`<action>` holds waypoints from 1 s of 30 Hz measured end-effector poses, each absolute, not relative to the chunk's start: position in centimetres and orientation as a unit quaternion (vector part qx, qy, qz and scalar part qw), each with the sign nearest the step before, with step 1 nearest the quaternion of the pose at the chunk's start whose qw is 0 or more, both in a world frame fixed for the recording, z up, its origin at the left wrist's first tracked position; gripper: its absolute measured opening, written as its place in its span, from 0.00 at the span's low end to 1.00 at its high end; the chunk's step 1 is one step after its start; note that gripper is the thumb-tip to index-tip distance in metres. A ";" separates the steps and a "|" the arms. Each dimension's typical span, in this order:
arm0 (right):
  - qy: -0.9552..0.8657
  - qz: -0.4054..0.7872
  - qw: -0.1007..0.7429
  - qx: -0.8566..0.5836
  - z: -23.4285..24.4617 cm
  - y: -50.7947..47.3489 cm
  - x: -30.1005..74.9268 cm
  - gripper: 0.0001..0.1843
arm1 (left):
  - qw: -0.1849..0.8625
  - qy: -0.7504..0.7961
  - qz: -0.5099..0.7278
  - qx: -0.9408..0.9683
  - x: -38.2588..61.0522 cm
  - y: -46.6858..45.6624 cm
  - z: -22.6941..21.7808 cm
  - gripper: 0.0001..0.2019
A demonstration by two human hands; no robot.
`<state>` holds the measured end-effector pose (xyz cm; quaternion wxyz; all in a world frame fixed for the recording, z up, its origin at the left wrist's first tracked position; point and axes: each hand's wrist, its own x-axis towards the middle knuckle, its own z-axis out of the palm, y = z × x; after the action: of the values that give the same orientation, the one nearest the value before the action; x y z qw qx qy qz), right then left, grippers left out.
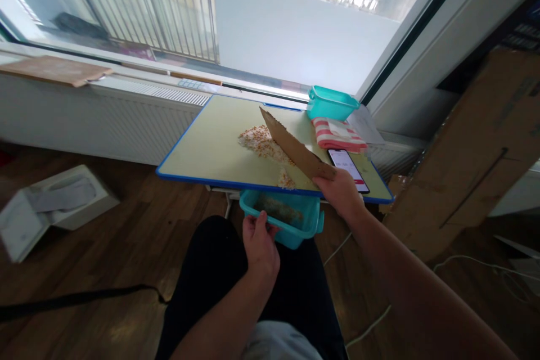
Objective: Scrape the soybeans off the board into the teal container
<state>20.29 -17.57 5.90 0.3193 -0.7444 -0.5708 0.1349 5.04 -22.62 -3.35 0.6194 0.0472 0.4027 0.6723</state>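
My right hand (336, 188) is closed on the near end of a long strip of brown cardboard (297, 149), held tilted over the table. Against the strip's left side lies a spread heap of mixed white and orange-brown grains (260, 143). A smaller patch of these grains (287, 179) sits close to the table's front edge. Below that edge, my left hand (259, 242) grips the near rim of a turquoise plastic basin (312, 215), thumb over the rim. Some greyish-brown stuff, too blurred to name, lies inside the basin.
The pale table (194, 149) has a blue edge. On its right are a phone (348, 169), a folded red-and-white striped cloth (337, 136) and a second turquoise basin (332, 103). A white open box (80, 202) lies on the floor left; large cardboard (476, 163) stands right.
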 end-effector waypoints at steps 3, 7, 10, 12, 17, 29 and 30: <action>-0.580 0.142 0.297 -0.745 6.7 -18.3 19.4 0.15 | 0.618 0.402 0.674 0.051 4.9 -22.8 -3.2 0.12; -0.579 0.146 0.292 -0.747 7.2 -18.7 18.7 0.14 | 0.613 0.403 0.677 0.060 4.9 -23.0 -2.9 0.13; -0.589 0.142 0.296 -0.739 7.0 -18.9 18.3 0.12 | 0.611 0.403 0.678 0.064 4.9 -23.1 -2.6 0.14; -0.595 0.133 0.302 -0.733 6.8 -19.1 18.1 0.12 | 0.610 0.404 0.678 0.066 5.0 -23.1 -2.6 0.14; -0.597 0.132 0.307 -0.729 6.6 -19.8 17.8 0.11 | 0.601 0.405 0.685 0.073 5.5 -23.0 -3.0 0.14; -0.576 0.171 0.308 -0.738 6.5 -20.8 17.6 0.11 | 0.579 0.401 0.705 0.086 6.8 -22.3 -4.1 0.13; -0.578 0.175 0.309 -0.735 6.5 -20.9 17.5 0.11 | 0.575 0.402 0.707 0.088 6.9 -22.2 -4.2 0.13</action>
<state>17.50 -20.89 6.51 0.3092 -0.7345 -0.5781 0.1751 6.85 -22.18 -4.22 0.5750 0.0875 0.4018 0.7073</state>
